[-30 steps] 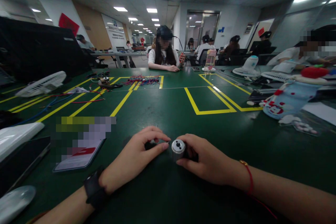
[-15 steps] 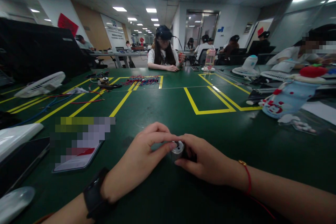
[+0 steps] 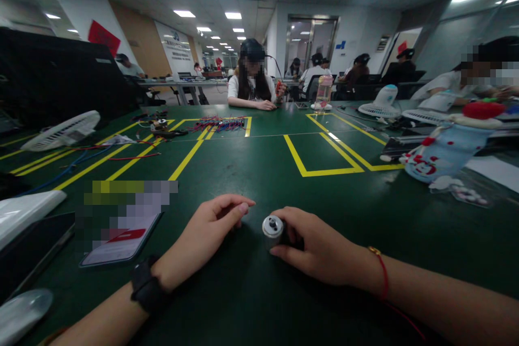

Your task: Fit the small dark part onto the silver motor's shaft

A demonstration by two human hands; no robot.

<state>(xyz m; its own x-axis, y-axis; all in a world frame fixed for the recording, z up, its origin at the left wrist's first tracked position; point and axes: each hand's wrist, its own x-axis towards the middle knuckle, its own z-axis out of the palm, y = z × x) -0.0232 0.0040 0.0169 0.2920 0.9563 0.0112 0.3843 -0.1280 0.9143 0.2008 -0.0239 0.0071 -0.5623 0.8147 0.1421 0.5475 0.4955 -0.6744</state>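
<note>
A small silver cylindrical motor (image 3: 272, 228) stands upright on the green table, its short shaft and dark holes showing on the top face. My right hand (image 3: 312, 240) is wrapped round it from the right, thumb on the near side and fingers behind. To the left of the motor and apart from it is my left hand (image 3: 214, 227). Its thumb lies against the bent index finger, and the other fingers curl beneath. Whether anything small is pinched there is hidden.
A phone (image 3: 125, 235) lies left of my left hand, near a computer mouse (image 3: 26, 311). Bundled wires (image 3: 221, 123) sit farther back. At right stand a blue cup (image 3: 444, 151) and a small plastic bag (image 3: 462, 192). A person (image 3: 251, 78) sits opposite.
My left hand has drawn back leftward from the motor's top, leaving its shaft in view. My right hand has stayed in place round the motor.
</note>
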